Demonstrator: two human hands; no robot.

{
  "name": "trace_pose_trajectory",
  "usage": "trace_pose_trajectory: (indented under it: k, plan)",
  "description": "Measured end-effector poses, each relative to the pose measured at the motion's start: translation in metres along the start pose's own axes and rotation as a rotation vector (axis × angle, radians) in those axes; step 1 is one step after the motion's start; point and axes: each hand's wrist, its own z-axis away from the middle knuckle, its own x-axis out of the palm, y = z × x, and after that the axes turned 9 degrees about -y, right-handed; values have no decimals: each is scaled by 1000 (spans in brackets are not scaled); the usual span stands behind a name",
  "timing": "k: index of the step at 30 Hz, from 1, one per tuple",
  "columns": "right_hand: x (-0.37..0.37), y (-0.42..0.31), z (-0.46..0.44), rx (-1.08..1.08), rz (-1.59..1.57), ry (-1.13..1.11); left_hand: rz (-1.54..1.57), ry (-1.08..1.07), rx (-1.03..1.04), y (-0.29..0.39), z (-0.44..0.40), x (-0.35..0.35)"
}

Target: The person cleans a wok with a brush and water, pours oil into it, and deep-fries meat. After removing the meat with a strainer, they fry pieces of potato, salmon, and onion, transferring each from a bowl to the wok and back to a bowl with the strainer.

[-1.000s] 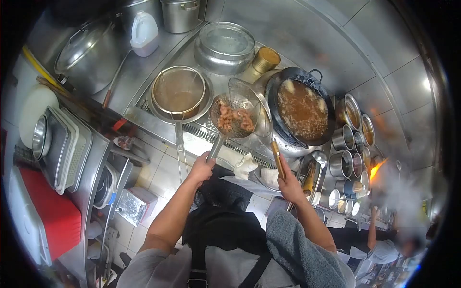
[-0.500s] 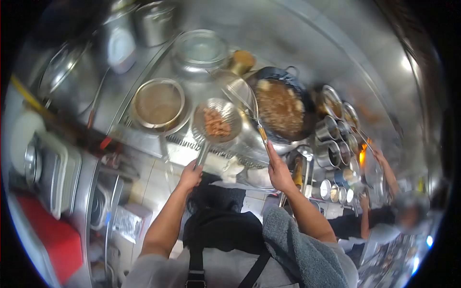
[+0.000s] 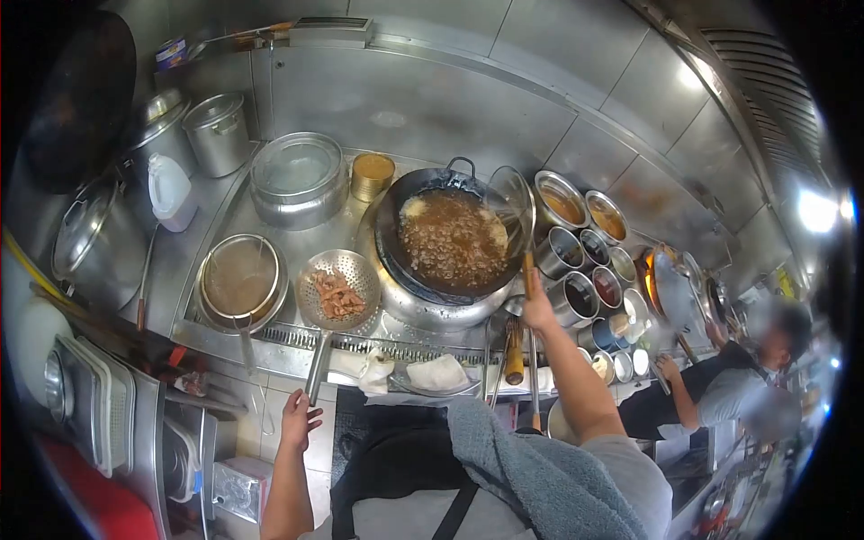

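My right hand [image 3: 540, 309] is wrapped round the wooden handle of a wire skimmer [image 3: 511, 193], whose round mesh head is over the right side of a black wok [image 3: 389, 236]. Brown liquid bubbles in the wok, with pale pieces at its edges. Just below the handle end of a perforated strainer ladle [image 3: 311, 297], my left hand [image 3: 300, 423] is open with its fingers apart. That ladle rests on the steel counter and holds brown cooked pieces [image 3: 337, 295], perhaps meat.
A fine sieve [image 3: 240, 277] sits on a pot at left. Behind are a steel pot [image 3: 300, 202] and a tin [image 3: 370, 184]. Several sauce containers [image 3: 576, 295] stand right of the wok. A co-worker [image 3: 711, 387] is further right, near a flame [image 3: 650, 279].
My left hand has let go of the strainer ladle's handle and moved down towards me. The skimmer has moved right, from the wok's left edge to its right side. My view has tilted up.
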Motion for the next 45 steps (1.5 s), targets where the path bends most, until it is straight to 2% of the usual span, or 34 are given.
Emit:
trace_pose_trajectory:
  k: [1,3,8,11,16,18,20,22,23,25,26,28,29,30,32,34,36,37,39,41,43,45]
  plan:
    - [-1,-10,-5,-6,-13,-12,-8,18,23,0,-1,8]
    - [0,-42,-17,608,-951,-351,-60,54,53,1,-3,29]
    - [-11,-47,-36,548,-1142,-640,-89,284,79,-4,-4,62]
    - [-11,-36,-35,516,-1304,-816,-50,303,53,-8,-2,66]
    - [-19,-36,-20,501,-1446,-955,-37,367,69,10,12,74]
    - [-29,-50,-7,501,-1544,-964,-63,321,53,17,18,72]
    - [-45,-80,9,478,-1501,-970,-46,306,60,16,16,61]
    - [-52,-137,21,336,-1136,-867,-69,194,78,17,18,42]
    - [-49,-153,25,339,-1117,-902,-40,215,70,15,19,39]
    - [-39,-179,32,289,-753,-843,-114,224,107,14,19,30]
    - [-23,-181,35,281,-743,-854,-101,230,109,11,22,23]
    - [7,-197,41,-214,-132,-663,-225,253,146,6,31,16]
    - [9,-202,41,-82,-98,-800,-279,268,167,2,39,12]
    - [15,-208,41,-83,-87,-802,-269,265,167,-1,50,8]
    - [27,-214,38,-237,31,-783,-289,194,321,-9,73,0]
    - [37,-229,32,-279,17,-742,-183,166,258,0,105,2]
    - [48,-255,23,-461,-70,-531,-209,91,185,-5,125,-2]
    - [47,-273,17,-243,-145,-742,-217,16,155,-10,129,-4]
    - [67,-307,14,23,-729,-1072,-219,-166,104,-10,131,4]
    - [108,-327,18,246,-1092,-1239,-237,-254,95,-9,124,15]
    - [156,-341,17,407,-1287,-1393,-327,-359,126,3,114,33]
    - [217,-347,36,551,-1419,-1357,-394,-315,146,4,100,39]
